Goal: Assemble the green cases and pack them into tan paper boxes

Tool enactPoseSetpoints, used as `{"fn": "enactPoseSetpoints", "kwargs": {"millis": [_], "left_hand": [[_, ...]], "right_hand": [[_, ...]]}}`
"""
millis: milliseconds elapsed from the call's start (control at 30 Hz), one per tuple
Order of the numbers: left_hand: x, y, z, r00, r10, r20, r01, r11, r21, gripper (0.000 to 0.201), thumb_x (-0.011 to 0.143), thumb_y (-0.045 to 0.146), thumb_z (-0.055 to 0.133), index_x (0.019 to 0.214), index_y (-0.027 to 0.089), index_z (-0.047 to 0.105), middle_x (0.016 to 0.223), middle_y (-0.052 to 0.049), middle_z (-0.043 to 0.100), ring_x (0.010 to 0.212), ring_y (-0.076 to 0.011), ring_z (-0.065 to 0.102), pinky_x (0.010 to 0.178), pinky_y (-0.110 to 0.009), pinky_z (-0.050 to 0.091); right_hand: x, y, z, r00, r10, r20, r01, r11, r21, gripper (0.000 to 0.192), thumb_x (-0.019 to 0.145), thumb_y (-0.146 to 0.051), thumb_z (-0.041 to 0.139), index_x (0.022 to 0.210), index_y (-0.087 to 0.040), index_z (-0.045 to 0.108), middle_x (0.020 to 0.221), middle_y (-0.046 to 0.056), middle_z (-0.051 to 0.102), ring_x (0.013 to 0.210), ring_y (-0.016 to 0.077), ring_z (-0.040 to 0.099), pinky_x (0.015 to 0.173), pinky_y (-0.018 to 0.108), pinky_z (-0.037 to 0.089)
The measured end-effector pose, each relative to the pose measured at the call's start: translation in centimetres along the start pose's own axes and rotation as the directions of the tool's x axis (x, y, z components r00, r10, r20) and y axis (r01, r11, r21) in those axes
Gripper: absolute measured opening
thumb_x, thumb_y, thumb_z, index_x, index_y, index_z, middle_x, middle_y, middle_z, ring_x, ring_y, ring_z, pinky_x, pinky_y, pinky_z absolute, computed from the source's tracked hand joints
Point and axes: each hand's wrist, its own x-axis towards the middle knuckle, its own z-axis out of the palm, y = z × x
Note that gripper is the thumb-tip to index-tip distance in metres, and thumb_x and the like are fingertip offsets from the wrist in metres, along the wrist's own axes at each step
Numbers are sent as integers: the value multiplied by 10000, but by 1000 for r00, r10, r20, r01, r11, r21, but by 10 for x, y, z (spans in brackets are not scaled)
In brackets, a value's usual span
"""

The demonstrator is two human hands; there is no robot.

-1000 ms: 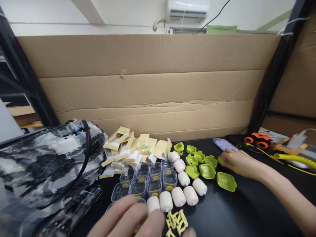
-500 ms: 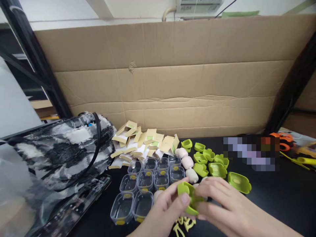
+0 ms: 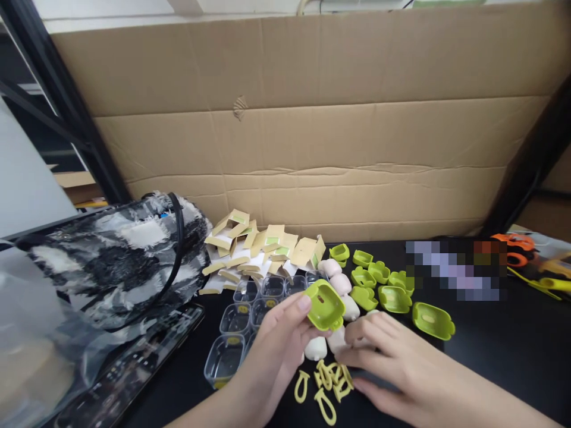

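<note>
In my left hand (image 3: 281,336) is a green cup-shaped silicone cover (image 3: 325,304), pinched at its left edge, hollow side up with a small slot in its floor. My right hand (image 3: 392,362) is low over the black table, its thumb and fingers apart beside a small pile of yellow loop straps (image 3: 328,377). Its fingertips reach a pale pink rounded piece (image 3: 338,340); whether they touch it I cannot tell. A white rounded piece (image 3: 316,349) sits below the green cover. More pale rounded pieces (image 3: 341,284) form a line behind.
Several green covers (image 3: 395,299) stand right of centre. Clear plastic cups (image 3: 224,359) are in rows at left, partly behind my left arm. Opened cardboard sleeves (image 3: 272,244) lie at the back before a cardboard wall (image 3: 303,137). A black-and-white furry bag (image 3: 134,249) sits at left.
Both hands were together on the green cover. The left hand has tilted it up and moved it left and upward; the right hand has let go and moved down toward the yellow loops.
</note>
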Motion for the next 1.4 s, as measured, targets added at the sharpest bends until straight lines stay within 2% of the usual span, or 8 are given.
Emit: {"fn": "enactPoseSetpoints", "kwargs": {"millis": [133,267,400,500,700,967,1167,1400], "left_hand": [[1,-5,-1,999,-31,7,31,999,28,247,898,304,573,1014,115,682,1028,-110,701,943,-184,615,873,-292,459],[3,-7,-3,998,-63,4,62,997,51,260,865,275,616,1038,93,688,1047,-135,701,964,-206,618,907,-329,463],[2,-9,-4,995,-102,-8,103,990,97,272,827,310,677,1014,116,715,952,-105,723,847,-168,651,845,-291,492],[1,-14,-7,990,-126,-59,136,971,199,266,792,361,715,922,130,744,770,-49,706,690,-109,626,687,-208,482],[4,-21,-14,989,-142,-47,150,935,323,354,755,404,739,1011,160,734,817,-58,726,653,-93,602,670,-204,466],[1,-19,-12,984,-176,28,152,911,384,315,782,344,713,1053,182,731,946,-83,743,892,-177,633,811,-258,462],[-1,-20,-8,978,-194,72,152,910,387,318,758,353,732,1030,187,739,889,-60,730,827,-165,623,800,-273,460],[-2,-21,-7,969,-247,13,218,876,431,311,717,368,754,923,135,759,750,-56,699,675,-123,610,684,-229,479]], "right_hand": [[1,-1,7,991,51,127,-56,998,35,201,856,-191,619,1055,-205,634,973,79,623,912,230,590,812,383,511],[-1,3,2,992,69,109,-82,988,128,71,880,-184,610,946,-211,614,988,58,623,914,205,592,795,344,517],[-8,7,-6,980,167,-112,-117,928,355,166,903,-124,544,1007,-253,539,887,-5,632,787,125,625,708,225,536],[-10,11,-7,897,279,-342,-124,903,412,246,894,-137,568,1084,-292,547,834,-27,651,740,119,648,674,203,546],[-6,15,-1,826,460,-327,-237,808,539,202,850,-219,663,1040,-279,634,878,-5,723,732,137,706,658,203,589],[-5,10,-7,866,163,-473,-72,976,205,283,820,-89,664,1041,-261,628,910,-7,734,791,132,717,721,170,582],[-10,7,-7,904,-30,-426,-32,990,-136,189,871,-151,607,1034,-238,646,904,55,634,814,185,651,700,304,538],[-5,5,-6,939,-135,-317,54,966,-251,217,989,-176,412,966,-176,628,829,57,659,744,164,616,680,289,482]]}}
